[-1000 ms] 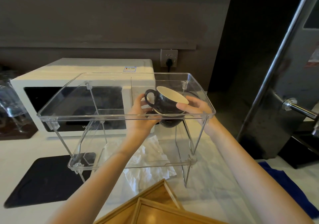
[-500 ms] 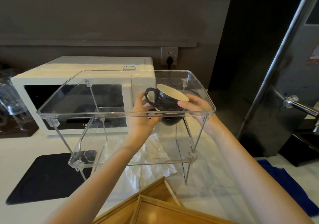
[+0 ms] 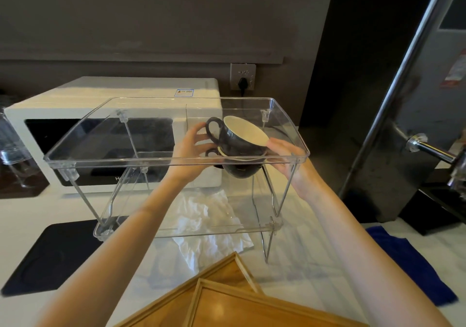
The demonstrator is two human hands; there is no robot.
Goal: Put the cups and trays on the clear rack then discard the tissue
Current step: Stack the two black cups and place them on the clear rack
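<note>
Two black cups with cream insides point(image 3: 237, 137) are stacked, the upper one tilted to the right in the lower one point(image 3: 240, 172). My left hand point(image 3: 191, 150) holds the stack on its handle side and my right hand point(image 3: 285, 155) holds its right side. I see hands and cups through the top shelf of the clear rack point(image 3: 113, 160), and my arms pass under its front rim, above the lower shelf point(image 3: 252, 229). A crumpled white tissue point(image 3: 201, 223) lies on the counter under the rack. Two nested wooden trays point(image 3: 227, 304) sit at the near edge.
A white microwave point(image 3: 126, 94) stands right behind the rack. A black mat point(image 3: 50, 256) lies at the left and clear glasses point(image 3: 12, 150) stand at the far left. A blue cloth point(image 3: 416, 263) and a dark metal machine point(image 3: 416, 150) are on the right.
Both hands have kept hold of the stacked cups at nearly the same spot under the top shelf. The upper cup has tilted a little more to the right.
</note>
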